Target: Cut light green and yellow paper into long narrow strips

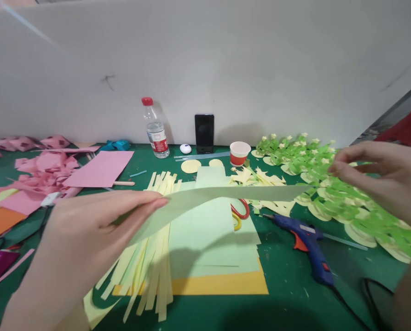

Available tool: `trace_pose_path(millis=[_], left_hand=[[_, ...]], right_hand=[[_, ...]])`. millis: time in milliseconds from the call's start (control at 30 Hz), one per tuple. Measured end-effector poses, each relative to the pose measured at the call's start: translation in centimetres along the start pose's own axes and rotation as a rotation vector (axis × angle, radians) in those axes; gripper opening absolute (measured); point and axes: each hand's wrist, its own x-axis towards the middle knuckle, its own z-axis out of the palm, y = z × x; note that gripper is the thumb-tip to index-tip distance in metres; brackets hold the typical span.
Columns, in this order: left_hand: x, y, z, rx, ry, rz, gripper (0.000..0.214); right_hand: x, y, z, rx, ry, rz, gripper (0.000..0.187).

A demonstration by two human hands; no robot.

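My left hand pinches a pale green sheet of paper between thumb and fingers, near its left end. The sheet is held above the table, almost edge-on, its right part reaching toward my right hand. That hand is raised just beyond the sheet's right end, apart from it, with thumb and forefinger tips pressed together; anything between them is too small to make out. Below lie more pale green sheets, a yellow-orange sheet and a bundle of cut pale yellow strips. Scissors with red and yellow handles are partly covered.
A blue glue gun with its cord lies at right, beside rows of small green paper plants. Behind stand a water bottle, a phone and a paper cup. Pink paper and scraps cover the left.
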Motion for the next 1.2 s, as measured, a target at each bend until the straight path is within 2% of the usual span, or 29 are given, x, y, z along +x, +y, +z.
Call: trace_pose_path(millis=[67, 100, 167, 200, 233, 367, 600, 833, 1033, 1200], left_hand=[[0.3, 0.8, 0.4, -0.029, -0.021, -0.007, 0.023], [0.5, 1.3, 0.8, -0.045, -0.052, 0.022, 0.026], [0.6, 2.5, 1.6, -0.062, -0.11, 0.057, 0.032], [0.6, 3.0, 2.1, -0.071, -0.136, 0.059, 0.034], [0.4, 3.5, 2.5, -0.084, -0.162, 0.058, 0.034], [-0.7, 4.6, 3.8, -0.121, -0.262, 0.088, 0.03], [-1.2, 5.4, 4.3, -0.2, -0.327, 0.121, 0.028], [-1.5, 6.0, 4.4, -0.22, -0.302, 0.166, 0.024], [-1.0, 5.6, 3.4, -0.181, -0.254, 0.162, 0.023], [-0.6, 4.4, 1.9, -0.09, -0.17, 0.098, 0.018]], right_hand=[[-0.1, -1.2, 0.1, -0.006, 0.097, 0.069, 0.031], [-0.3, -2.3, 0.2, 0.041, 0.086, 0.075, 0.022], [-0.9, -5.0, 0.7, 0.167, 0.037, -0.109, 0.01], [-1.3, -6.4, 1.0, 0.233, 0.051, -0.244, 0.009], [-1.8, -7.6, 1.4, 0.282, 0.012, -0.288, 0.009], [-3.1, -10.3, 2.9, 0.465, -0.029, -0.26, 0.011], [-3.2, -10.5, 3.7, 0.598, -0.098, -0.294, 0.011], [-3.4, -11.0, 3.7, 0.625, -0.105, -0.313, 0.012], [-2.9, -10.0, 3.0, 0.565, -0.197, -0.292, 0.015], [-1.7, -8.1, 2.4, 0.429, -0.133, -0.279, 0.016]])
